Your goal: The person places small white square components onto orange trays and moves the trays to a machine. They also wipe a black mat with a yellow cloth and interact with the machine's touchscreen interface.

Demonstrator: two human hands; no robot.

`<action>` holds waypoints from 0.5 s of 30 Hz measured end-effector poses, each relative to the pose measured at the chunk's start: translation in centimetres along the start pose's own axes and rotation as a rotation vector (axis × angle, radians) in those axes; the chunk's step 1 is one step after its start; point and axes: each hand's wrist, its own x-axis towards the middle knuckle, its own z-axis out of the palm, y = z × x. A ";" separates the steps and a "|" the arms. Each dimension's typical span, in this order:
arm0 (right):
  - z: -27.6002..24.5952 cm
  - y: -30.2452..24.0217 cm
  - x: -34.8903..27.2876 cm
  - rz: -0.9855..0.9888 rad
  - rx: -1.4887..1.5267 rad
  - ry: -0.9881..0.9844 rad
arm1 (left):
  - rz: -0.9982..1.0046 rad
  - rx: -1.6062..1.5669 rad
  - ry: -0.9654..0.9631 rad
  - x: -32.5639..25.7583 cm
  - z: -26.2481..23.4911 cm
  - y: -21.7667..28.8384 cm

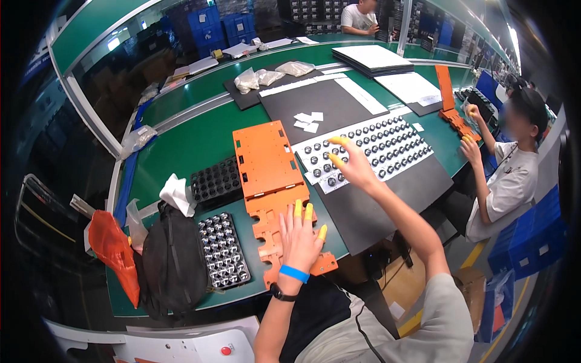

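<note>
My left hand [298,239] lies with its fingers spread on the lower section of a hinged orange fixture [266,227], which has notched edges. Its upper orange plate [266,154] lies flat beyond, pierced with small holes and slots. To the right, my right hand [356,168] hovers over a white sheet [328,189] set with rows of small round black parts [381,173]. Its thumb and index finger are apart, and nothing shows between them. Yellow finger cots cover some fingertips on both hands. A blue band and a black wristband circle my left wrist.
Left of the fixture are a black tray of round parts [223,251], another black tray [215,181], a black bag [172,260] and an orange bag [115,254]. White cards [308,121] lie on a dark board [284,109]. A co-worker [508,175] sits at right.
</note>
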 end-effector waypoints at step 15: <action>12.2 13.7 18.0 0.192 -0.709 -0.398 | -0.063 0.004 -0.034 0.1 -0.8 0.1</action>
